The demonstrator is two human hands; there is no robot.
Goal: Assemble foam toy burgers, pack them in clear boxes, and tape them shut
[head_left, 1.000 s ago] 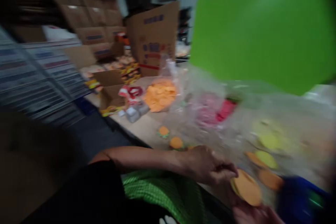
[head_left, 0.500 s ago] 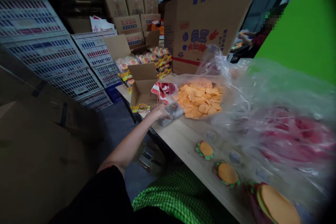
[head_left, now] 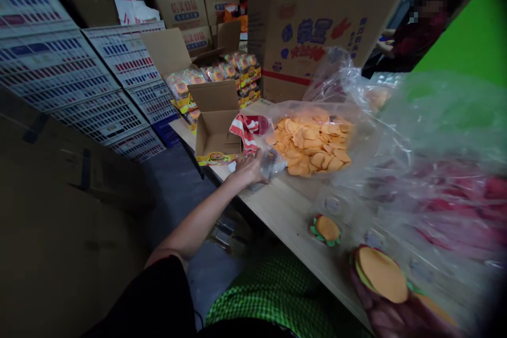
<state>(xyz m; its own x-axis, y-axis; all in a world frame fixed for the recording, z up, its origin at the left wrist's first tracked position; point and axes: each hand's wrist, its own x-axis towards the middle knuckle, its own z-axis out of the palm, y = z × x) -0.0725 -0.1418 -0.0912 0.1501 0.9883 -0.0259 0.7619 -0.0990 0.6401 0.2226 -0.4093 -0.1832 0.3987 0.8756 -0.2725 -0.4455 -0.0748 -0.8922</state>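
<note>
My left hand reaches out over the near table edge and closes on a small clear plastic packet beside a big open bag of orange foam discs. My right hand is at the bottom right, palm up, holding a stacked toy burger with an orange top. Another small toy burger lies on the wooden table between the two hands.
A small open carton and a red-striped cloth sit left of the disc bag. Clear bags of red pieces cover the right. A large printed carton, stacked boxes and a green board stand behind. Another person is far back.
My left hand left the burger at my right hand, reached out to the far left and now grips the clear packet. My right hand lifted the burger stack slightly.
</note>
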